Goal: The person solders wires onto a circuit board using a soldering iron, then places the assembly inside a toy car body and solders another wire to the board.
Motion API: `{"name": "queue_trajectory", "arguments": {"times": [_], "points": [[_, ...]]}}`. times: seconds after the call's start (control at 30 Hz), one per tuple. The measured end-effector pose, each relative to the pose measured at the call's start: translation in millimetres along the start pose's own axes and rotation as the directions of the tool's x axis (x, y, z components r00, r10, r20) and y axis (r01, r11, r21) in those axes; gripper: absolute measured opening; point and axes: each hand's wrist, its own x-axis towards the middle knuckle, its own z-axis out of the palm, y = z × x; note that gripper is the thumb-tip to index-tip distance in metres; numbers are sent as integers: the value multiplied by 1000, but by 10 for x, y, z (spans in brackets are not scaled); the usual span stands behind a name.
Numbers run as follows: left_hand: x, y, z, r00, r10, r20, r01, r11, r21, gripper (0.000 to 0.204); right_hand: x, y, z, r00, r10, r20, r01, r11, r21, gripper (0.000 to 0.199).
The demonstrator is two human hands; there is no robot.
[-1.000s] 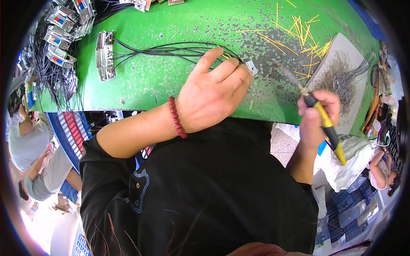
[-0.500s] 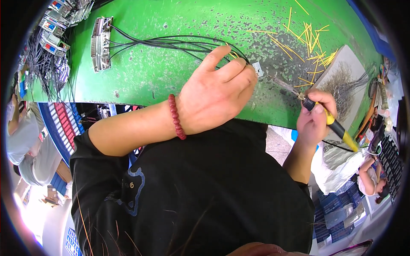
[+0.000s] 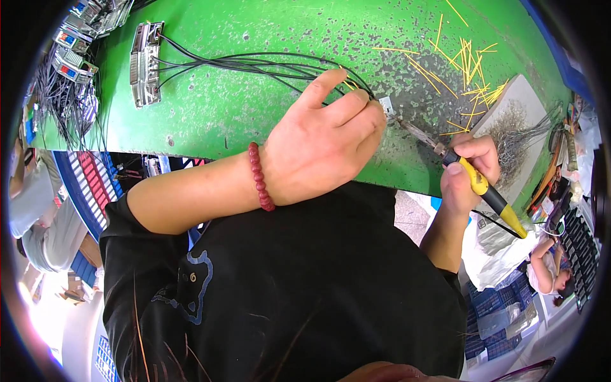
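My left hand [image 3: 328, 137] is closed on a bundle of thin black wires [image 3: 254, 62], its fingertips curled down out of sight. The wires run left to a silver metal connector housing [image 3: 146, 65] lying on the green bench. Just past the fingers shows a small pale, shiny plate [image 3: 386, 106]; whether the wire ends touch it is hidden. Gripped in my right hand [image 3: 470, 172] is a soldering iron [image 3: 478, 183] with a yellow and black handle. Its tip points up and left, very close to the plate; contact cannot be made out.
Thin yellow tubes or strips [image 3: 470, 60] lie scattered at the back right, beside a grey board [image 3: 531, 105] bearing fine wire-like strands. More connector housings with black wires [image 3: 73, 63] pile up at far left. Another person [image 3: 550, 270] is at the right edge.
The soldering iron's tip has come nearer the small plate, and my right-hand fingers have shifted on its handle. My left hand keeps its hold on the wires. The whole view has shifted slightly.
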Motion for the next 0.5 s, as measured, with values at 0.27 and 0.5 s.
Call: {"name": "queue_trajectory", "arguments": {"times": [0.27,0.5], "points": [[22,-12,-9,1000,-3,-10,3,1000,-6,33,18,2,1,1000,8,13,-8,1000,-11,30],[19,-3,-8,1000,-5,-5,5,1000,7,32,4,-8,13,1000,-5,1,5,999,-39,28]]}}
